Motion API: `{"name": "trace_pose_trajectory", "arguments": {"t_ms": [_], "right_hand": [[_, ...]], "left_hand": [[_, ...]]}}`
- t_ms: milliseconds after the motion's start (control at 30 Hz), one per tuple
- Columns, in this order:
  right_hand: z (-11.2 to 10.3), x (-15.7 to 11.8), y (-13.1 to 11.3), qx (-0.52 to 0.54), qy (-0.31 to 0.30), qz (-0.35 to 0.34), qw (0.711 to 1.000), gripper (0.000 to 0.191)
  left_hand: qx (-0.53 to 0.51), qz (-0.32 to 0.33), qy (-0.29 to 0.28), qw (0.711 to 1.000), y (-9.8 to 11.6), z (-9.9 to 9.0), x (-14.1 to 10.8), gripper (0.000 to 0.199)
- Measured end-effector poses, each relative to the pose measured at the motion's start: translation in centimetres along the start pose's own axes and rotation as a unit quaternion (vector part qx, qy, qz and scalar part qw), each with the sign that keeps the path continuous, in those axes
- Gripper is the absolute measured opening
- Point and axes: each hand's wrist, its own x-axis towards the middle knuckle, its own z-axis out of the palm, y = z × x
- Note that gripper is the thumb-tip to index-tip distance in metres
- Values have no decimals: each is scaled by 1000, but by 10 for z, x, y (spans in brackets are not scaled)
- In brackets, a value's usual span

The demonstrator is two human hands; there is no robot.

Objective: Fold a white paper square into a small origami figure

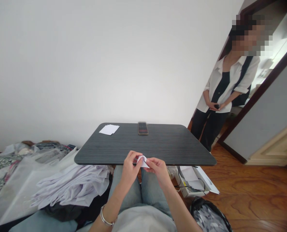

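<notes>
A small folded piece of white paper [142,160] is held between both hands at the front edge of the dark table [163,145]. My left hand [132,164] pinches its left side, with thumb and fingers pressed together. On the right side, my right hand [157,167] grips the paper between thumb and fingertips. A few sheets of white paper [109,129] lie stacked at the table's back left. A phone [143,128] rests near the middle of the back edge.
A person [221,83] stands by the doorway at right. White cloth [73,183] and plastic bags lie piled at left. Beneath the table's right side is a box [194,183] with cables and paper. A black bag [210,216] of scraps sits at lower right.
</notes>
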Motion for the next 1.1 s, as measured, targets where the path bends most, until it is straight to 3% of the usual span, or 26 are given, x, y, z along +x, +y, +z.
{"name": "trace_pose_trajectory", "arguments": {"t_ms": [200,600,867,1100], "right_hand": [[-2,1,-2,-33,21,-43,998,28],[-15,-5,4,-59,35,-95,993,26],[-21,-4,5,-58,46,-128,989,21],[-21,-5,5,-70,63,-167,981,15]], "left_hand": [[-21,-3,-15,1000,5,4,2,16],[-10,6,31,999,13,25,-1,12],[-60,13,25,998,10,30,2,14],[-128,-26,18,991,15,32,2,20]]}}
